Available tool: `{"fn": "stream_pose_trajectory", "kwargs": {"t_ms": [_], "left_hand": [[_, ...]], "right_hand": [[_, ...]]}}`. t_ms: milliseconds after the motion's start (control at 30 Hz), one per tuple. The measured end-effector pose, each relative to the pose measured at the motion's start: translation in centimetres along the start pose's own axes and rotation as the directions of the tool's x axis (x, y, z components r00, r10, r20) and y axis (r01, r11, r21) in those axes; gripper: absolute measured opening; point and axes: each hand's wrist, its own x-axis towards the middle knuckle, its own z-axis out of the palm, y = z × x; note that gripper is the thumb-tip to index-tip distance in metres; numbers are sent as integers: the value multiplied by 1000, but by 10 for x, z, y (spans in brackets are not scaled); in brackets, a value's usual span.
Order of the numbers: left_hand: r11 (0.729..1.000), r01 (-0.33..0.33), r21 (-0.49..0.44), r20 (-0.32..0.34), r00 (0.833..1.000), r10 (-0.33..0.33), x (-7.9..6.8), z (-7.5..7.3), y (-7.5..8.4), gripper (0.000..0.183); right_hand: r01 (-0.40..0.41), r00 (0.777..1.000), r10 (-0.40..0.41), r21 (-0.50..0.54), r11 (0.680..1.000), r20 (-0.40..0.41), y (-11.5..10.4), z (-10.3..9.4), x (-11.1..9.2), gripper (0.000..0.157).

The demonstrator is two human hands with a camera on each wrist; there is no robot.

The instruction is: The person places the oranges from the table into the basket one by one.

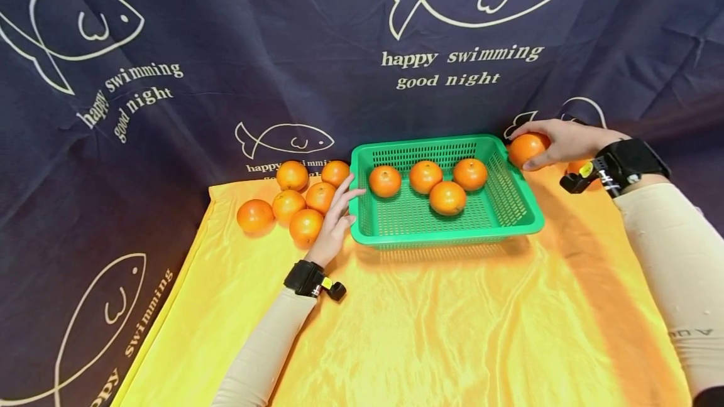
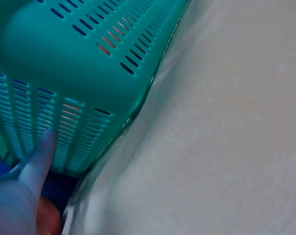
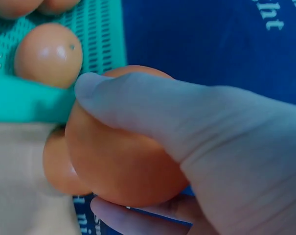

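Observation:
A green plastic basket (image 1: 447,238) with slotted walls holds several oranges (image 1: 448,198). My left hand (image 1: 334,225) is at the basket's left end, fingers extended against its rim and side. In the left wrist view, one finger (image 2: 39,164) lies along the slotted wall. Just past the basket's right end, my right hand (image 1: 557,140) grips an orange (image 1: 527,149) between thumb and fingers. From the right wrist, that held orange (image 3: 125,152) appears close to the rim, with the thumb across its top. Another orange (image 3: 64,164) sits partly hidden behind it.
Several loose oranges (image 1: 288,206) lie left of the basket, near my left hand. One more orange (image 1: 578,167) shows partly beneath my right wrist. Yellow cloth (image 1: 430,325) covers the table; a dark curtain (image 1: 339,68) with fish drawings hangs close behind.

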Motion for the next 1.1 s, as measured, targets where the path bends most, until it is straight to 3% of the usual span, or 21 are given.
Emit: {"fn": "stream_pose_trajectory", "kwargs": {"t_ms": [433, 767, 1100], "left_hand": [[1000, -11, -2, -3, 1000, 11, 1, 0, 0, 48], [1000, -5, -1, 1, 1000, 5, 1, -1, -1, 49], [1000, -15, -3, -1, 1000, 15, 1, 0, -1, 46]], "right_hand": [[54, 998, -55, -43, 998, -9, -29, 2, 14, 68], [76, 997, -76, 4, 997, 30, -50, 1, 24, 64], [146, 989, -145, -64, 987, 24, -67, 1, 33, 63]]}}
